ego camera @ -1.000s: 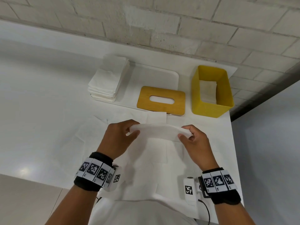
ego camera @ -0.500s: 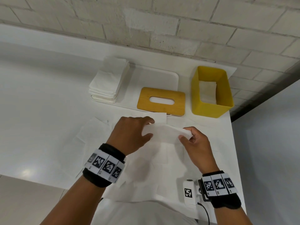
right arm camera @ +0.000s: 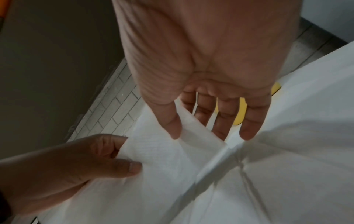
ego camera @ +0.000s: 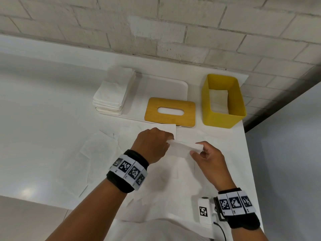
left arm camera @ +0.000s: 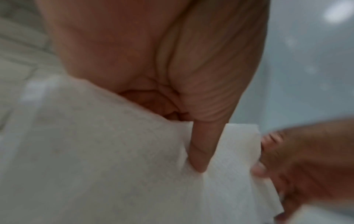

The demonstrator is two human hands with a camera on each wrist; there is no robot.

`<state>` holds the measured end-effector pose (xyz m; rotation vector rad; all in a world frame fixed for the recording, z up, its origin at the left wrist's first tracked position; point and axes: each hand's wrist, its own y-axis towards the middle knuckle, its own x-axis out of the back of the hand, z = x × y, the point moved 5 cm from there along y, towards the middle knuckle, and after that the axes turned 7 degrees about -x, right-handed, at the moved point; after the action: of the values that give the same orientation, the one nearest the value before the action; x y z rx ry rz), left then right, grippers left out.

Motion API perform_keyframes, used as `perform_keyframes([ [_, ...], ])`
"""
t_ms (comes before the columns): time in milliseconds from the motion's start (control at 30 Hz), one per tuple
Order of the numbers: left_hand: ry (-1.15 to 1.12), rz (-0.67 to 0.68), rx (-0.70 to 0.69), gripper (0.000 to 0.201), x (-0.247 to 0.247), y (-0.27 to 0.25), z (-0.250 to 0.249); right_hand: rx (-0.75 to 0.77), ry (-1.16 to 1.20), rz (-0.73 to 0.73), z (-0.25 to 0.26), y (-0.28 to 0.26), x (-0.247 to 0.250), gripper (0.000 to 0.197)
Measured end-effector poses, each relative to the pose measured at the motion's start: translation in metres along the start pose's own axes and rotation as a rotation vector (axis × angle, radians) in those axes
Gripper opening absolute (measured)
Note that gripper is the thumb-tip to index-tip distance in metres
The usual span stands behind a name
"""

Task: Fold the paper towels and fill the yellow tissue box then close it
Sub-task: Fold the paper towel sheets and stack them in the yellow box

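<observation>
A white folded paper towel (ego camera: 184, 147) hangs just above the table between both hands. My left hand (ego camera: 168, 141) pinches its left end, with the thumb (left arm camera: 200, 151) pressed onto the sheet (left arm camera: 239, 153). At the towel's right end (right arm camera: 162, 153), my right hand (ego camera: 196, 150) holds it between thumb (right arm camera: 172, 125) and fingers. The yellow tissue box (ego camera: 224, 117) stands open at the back right with a few folded towels (ego camera: 218, 100) inside. Its wooden lid (ego camera: 170, 117) with an oval slot lies flat to the left of the box.
A stack of folded towels (ego camera: 111, 96) sits on a white tray (ego camera: 165, 86) at the back. Several unfolded sheets (ego camera: 99, 153) lie spread on the white table (ego camera: 43, 119) under and around my hands. The table's right edge runs close beside the box, with a brick wall behind.
My left hand has moved right toward the right hand, carrying the towel's left end with it. The towel between the hands is now much shorter. The right hand has barely moved.
</observation>
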<state>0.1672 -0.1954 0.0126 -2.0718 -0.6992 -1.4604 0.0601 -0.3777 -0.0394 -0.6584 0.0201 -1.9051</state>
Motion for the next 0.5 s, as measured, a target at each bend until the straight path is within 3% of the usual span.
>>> perform_keyframes([
  [167,-0.618,-0.158,0.113,0.003,0.012,-0.012,0.024,-0.018,0.295,0.084,0.019,-0.009,0.006,0.012],
  [333,-1.189,-0.312,0.245,0.018,0.011,-0.022,0.024,0.072,0.481,0.096,0.057,-0.006,-0.009,0.029],
  [500,-1.332,-0.363,0.214,0.025,0.007,-0.024,0.013,0.090,0.461,0.052,0.080,0.006,-0.026,0.056],
])
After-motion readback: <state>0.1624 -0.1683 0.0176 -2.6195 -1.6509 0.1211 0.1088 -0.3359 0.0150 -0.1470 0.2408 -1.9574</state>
